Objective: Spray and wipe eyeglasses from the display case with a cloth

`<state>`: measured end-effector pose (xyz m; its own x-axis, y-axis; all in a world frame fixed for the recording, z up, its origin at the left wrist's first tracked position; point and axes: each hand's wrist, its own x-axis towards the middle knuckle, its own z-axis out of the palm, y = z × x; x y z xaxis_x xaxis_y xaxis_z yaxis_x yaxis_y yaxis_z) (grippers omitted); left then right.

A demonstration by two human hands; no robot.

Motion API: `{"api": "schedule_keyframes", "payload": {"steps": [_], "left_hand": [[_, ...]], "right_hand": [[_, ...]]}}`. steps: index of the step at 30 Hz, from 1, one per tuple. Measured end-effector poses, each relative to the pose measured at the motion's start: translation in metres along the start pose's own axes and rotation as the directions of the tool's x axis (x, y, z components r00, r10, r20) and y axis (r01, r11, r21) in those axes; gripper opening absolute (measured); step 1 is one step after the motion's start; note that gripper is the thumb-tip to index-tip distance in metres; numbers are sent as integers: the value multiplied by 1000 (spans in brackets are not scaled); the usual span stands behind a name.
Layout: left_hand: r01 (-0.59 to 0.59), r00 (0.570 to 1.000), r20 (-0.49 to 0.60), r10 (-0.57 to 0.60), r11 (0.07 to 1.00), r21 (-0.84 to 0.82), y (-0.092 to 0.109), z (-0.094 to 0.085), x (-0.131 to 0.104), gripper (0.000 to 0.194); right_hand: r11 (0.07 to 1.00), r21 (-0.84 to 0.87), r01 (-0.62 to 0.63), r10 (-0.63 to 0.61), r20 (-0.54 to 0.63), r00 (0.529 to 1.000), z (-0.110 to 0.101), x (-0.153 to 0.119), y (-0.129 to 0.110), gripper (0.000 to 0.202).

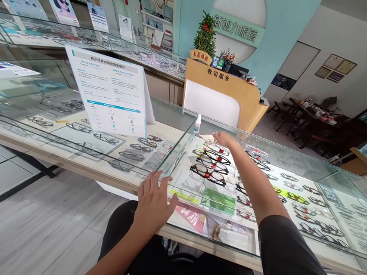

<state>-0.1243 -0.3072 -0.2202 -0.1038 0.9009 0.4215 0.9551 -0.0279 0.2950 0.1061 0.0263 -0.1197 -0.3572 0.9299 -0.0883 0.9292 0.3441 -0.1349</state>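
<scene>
My left hand (155,199) rests on the front edge of the glass display counter (124,176), its fingers spread and nothing in them. Stretched across the counter, my right hand (224,140) has its fingers bent down at a small pale cloth (207,137), and the fingertips are partly hidden. Just left of that cloth a small white bottle (198,124) with a blue label stands upright. Below my right hand lie several dark-framed eyeglasses (208,174) with red tags. A green sheet (219,201) lies between my hands, nearer to me.
A white printed sign (109,96) stands on the counter at left. More eyeglasses (323,233) line the case at right. Behind is a wooden cashier desk (221,82) with a plant (206,34). A pink sheet (192,217) shows near the front edge.
</scene>
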Motion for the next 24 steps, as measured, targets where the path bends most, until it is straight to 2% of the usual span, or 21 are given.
{"api": "schedule_keyframes", "payload": {"steps": [3, 6, 12, 14, 15, 17, 19, 21, 22, 23, 24], "left_hand": [[4, 1000, -4, -4, 1000, -6, 0, 0, -1, 40], [1, 1000, -4, -1, 1000, -4, 0, 0, -1, 40], [4, 1000, -9, -4, 1000, -7, -1, 1, 0, 39], [4, 1000, -6, -4, 1000, -11, -1, 1, -1, 40], [3, 1000, -5, -3, 1000, -11, -2, 2, -1, 40], [-1, 1000, -5, 1, 1000, -5, -3, 2, -3, 41], [-11, 1000, -5, 11, 1000, 3, -3, 2, -5, 43], [-21, 1000, -6, 22, 1000, 10, -4, 2, -6, 46], [-24, 1000, -7, 24, 1000, 12, -4, 2, -7, 46], [-25, 1000, -7, 25, 1000, 11, -4, 2, -7, 47], [-24, 1000, -5, 24, 1000, 9, -4, 2, -6, 47]], "right_hand": [[996, 59, -69, 77, -154, 985, -1, 1, -2, 52], [989, 113, -92, 123, -305, 945, -8, -4, -3, 48], [987, 162, -11, 97, -532, 841, -33, -36, -4, 58], [983, 173, 64, 59, -620, 782, -43, -56, -4, 60], [974, 185, 128, 34, -683, 730, -49, -68, -3, 61], [937, 207, 280, 2, -808, 589, -60, -93, -1, 61], [875, 245, 417, 31, -889, 457, -70, -121, 1, 62], [794, 306, 526, 111, -923, 369, -77, -149, 0, 59], [750, 342, 566, 152, -922, 357, -79, -163, -3, 55], [702, 388, 597, 193, -911, 365, -78, -178, -9, 49], [645, 447, 620, 226, -887, 404, -74, -192, -16, 42]]}}
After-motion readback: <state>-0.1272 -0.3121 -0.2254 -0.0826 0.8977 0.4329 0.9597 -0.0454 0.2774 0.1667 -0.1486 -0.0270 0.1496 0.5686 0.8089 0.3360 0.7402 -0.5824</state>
